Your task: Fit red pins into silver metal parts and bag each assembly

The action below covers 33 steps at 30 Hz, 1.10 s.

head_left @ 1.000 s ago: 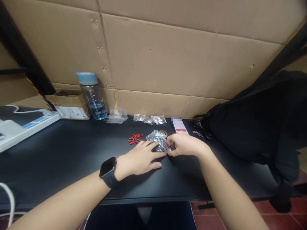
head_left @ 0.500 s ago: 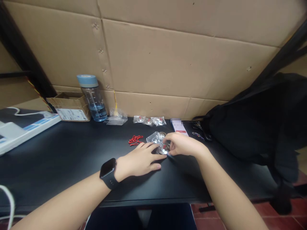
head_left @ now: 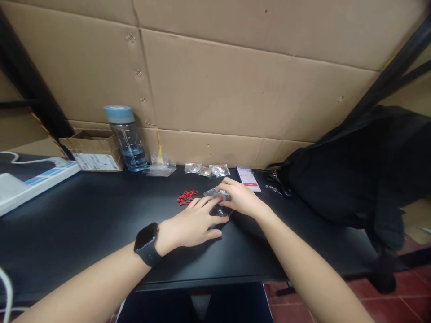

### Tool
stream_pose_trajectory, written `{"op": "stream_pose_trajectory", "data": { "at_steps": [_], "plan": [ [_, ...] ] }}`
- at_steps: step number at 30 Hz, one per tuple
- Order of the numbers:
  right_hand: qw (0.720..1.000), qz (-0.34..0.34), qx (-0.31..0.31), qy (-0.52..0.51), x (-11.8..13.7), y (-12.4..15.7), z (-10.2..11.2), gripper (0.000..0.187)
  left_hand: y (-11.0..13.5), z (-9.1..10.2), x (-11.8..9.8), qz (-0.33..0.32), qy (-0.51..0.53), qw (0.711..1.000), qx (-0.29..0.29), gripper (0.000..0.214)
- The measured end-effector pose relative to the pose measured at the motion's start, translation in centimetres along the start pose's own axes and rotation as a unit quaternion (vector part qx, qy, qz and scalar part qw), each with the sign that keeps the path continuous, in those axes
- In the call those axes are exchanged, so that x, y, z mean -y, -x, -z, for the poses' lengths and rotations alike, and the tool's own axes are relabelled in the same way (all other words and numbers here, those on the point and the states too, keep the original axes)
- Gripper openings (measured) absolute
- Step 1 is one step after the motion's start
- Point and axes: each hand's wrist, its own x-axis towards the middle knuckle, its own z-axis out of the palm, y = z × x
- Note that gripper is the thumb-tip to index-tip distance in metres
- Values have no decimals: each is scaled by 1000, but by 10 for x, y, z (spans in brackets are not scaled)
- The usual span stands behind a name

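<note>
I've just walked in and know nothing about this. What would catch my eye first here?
Both hands meet at mid-table: the left hand, a black smartwatch on its wrist, lies flat with its fingertips at a crinkly clear plastic packet that the right hand covers. Just left of them, a heap of red clips stands out against the black table. A blue-lidded water bottle stands at the cardboard wall; a black bag slumps on the right.

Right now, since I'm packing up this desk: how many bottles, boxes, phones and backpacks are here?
Water bottle: 1
Cardboard box: 1
Phone: 1
Black backpack: 1
Total: 4
</note>
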Motion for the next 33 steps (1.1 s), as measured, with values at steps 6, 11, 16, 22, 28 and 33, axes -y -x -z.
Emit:
{"op": "stream_pose_trajectory", "data": {
  "at_steps": [6,11,16,22,28,33],
  "plan": [
    [997,-19,-44,58,2,-6,-15,28,3,11,-2,-6,12,1000,15,39],
    [994,54,-2,-90,-7,-8,-2,35,-1,31,10,-30,50,998,4,30],
    [980,54,-17,-189,-32,-6,15,18,-9,27,26,40,-3,997,-64,15],
    [988,70,35,-134,-31,-5,5,26,-15,8,36,72,-32,991,-105,19],
    [988,43,35,-147,-30,-4,13,4,-15,13,39,72,5,990,-119,10],
    [979,28,77,-187,-34,-1,23,12,-15,17,34,86,52,987,-122,8]
  ]
}}
